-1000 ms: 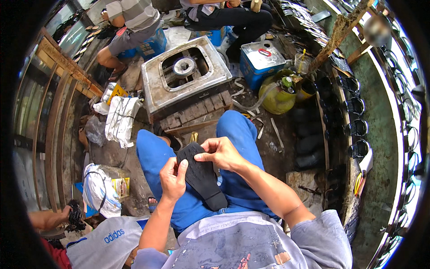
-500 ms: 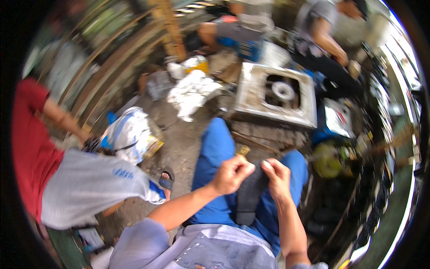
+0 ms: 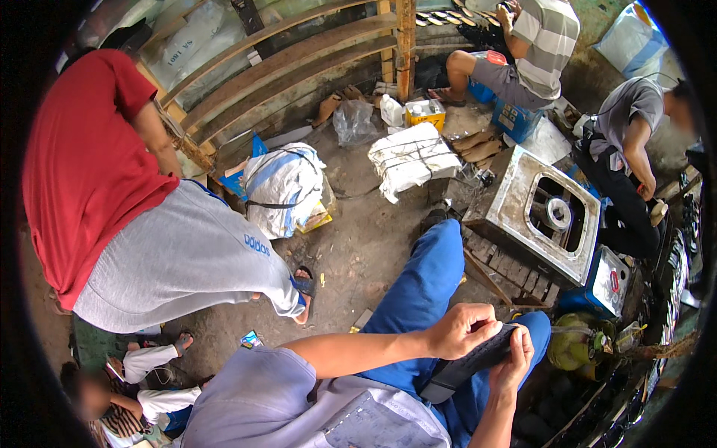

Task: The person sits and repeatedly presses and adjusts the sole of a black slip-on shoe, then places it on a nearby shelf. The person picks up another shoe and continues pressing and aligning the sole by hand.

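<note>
Black and long, a shoe sole [image 3: 474, 361] is held over the person's lap, its squared end near the top of the thighs and its other end slanting up toward the right knee. The left hand [image 3: 464, 330] is closed on one edge of it, fingers curled and thumb near the upper end; the right hand [image 3: 511, 358] grips the opposite edge at that same end, fingertips bent over the rim. Whether the lower end touches the blue trousers [image 3: 418, 287] cannot be told. Beyond the knees stands a stained metal stove [image 3: 494, 203], with a round burner [image 3: 558, 213] inside its square opening. Beside it are a blue box [image 3: 586, 300] with a metal top and a yellow-green gas cylinder [image 3: 571, 349]. On the dirt floor to the left of the stove lies a white bundle [image 3: 414, 155] tied with cord, and farther left a blue-and-white sack [image 3: 280, 183], also tied. Near that sack a co-worker in a red shirt [image 3: 104, 179] and grey trousers [image 3: 172, 257] bends forward. Another person in a striped shirt [image 3: 549, 48] sits near the wooden rails [image 3: 299, 72], just past a yellow tin [image 3: 426, 113].
</note>
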`<state>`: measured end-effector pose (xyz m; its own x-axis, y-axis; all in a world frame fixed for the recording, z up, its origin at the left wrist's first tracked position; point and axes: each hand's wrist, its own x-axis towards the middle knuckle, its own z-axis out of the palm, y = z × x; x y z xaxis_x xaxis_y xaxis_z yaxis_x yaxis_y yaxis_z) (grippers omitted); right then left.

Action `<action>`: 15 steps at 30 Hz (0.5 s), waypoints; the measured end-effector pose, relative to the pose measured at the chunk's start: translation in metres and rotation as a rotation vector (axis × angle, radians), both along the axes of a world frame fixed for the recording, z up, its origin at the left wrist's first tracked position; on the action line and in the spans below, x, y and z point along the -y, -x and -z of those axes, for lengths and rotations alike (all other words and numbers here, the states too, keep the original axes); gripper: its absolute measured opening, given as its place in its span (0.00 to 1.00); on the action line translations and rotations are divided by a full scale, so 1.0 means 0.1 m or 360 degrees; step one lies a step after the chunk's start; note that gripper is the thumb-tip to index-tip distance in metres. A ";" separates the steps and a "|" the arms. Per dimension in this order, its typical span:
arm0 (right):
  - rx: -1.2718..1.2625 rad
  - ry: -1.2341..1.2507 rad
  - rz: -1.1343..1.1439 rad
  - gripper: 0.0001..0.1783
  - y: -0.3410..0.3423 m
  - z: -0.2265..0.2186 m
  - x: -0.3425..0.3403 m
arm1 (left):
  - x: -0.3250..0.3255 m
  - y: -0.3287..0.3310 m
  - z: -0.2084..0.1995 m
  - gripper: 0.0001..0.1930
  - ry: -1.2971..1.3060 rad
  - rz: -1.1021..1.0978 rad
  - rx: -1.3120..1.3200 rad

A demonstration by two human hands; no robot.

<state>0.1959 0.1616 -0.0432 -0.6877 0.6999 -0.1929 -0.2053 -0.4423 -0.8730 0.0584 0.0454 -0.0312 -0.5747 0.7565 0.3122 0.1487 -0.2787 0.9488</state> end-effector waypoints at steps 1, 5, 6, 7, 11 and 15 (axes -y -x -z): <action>-0.0017 0.0012 0.0003 0.11 0.00 -0.01 0.02 | -0.02 -0.01 0.01 0.15 0.0005 -0.0050 -0.0120; -0.0096 0.0031 0.0044 0.17 -0.05 -0.10 -0.04 | -0.06 -0.06 0.22 0.16 -0.0030 0.0125 -0.0149; -0.0110 -0.0141 0.0083 0.20 -0.08 -0.12 -0.10 | -0.07 -0.11 0.31 0.20 -0.0112 0.0116 0.0207; -0.0090 -0.0137 0.0245 0.21 -0.09 -0.14 -0.17 | -0.04 -0.15 0.41 0.24 -0.0063 0.0130 0.0536; -0.1058 0.0448 0.0182 0.20 -0.12 -0.13 -0.63 | 0.08 -0.41 0.64 0.31 0.0406 0.1307 0.1908; -0.1200 0.0320 -0.0253 0.22 -0.07 0.03 -0.86 | 0.16 -0.71 0.38 0.22 0.0329 0.1790 0.2167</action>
